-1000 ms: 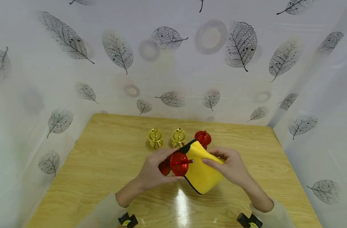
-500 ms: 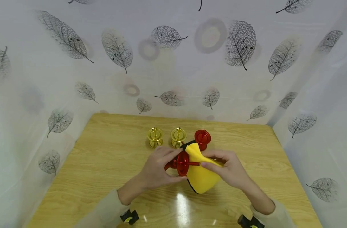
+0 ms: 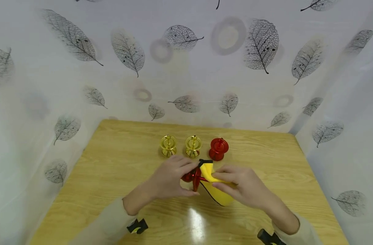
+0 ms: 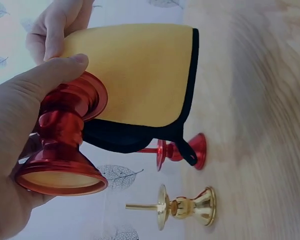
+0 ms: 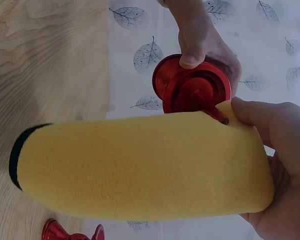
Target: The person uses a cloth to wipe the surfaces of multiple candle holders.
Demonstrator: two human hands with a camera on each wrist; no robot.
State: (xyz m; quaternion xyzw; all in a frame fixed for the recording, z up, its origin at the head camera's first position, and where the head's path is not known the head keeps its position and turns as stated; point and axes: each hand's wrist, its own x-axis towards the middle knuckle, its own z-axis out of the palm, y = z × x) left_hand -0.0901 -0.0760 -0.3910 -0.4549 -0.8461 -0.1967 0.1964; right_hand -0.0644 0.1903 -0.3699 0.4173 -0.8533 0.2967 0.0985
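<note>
My left hand [image 3: 171, 177] grips a red metal candlestick [image 4: 62, 120] around its stem, tilted on its side above the table. Its dish and thin spike face right, toward my right hand [image 3: 249, 186]. That hand pinches a yellow cloth [image 5: 140, 170] with black edging and a small black loop. The cloth hangs folded, and in the right wrist view the spike's tip [image 5: 225, 121] lies against it by the right thumb. Behind the hands stand a second red candlestick [image 3: 218, 149] and two gold ones, the left gold candlestick [image 3: 168, 146] and the middle gold candlestick [image 3: 193, 147], all upright.
The wooden table [image 3: 122, 146] has a light grain and a bright reflection near its front. A pale curtain [image 3: 186, 75] printed with leaves surrounds the table at the back and sides.
The held red candlestick has turned so its spike points right. My right hand has brought the cloth up against the spike, and the cloth has folded over. The standing candlesticks have stayed put.
</note>
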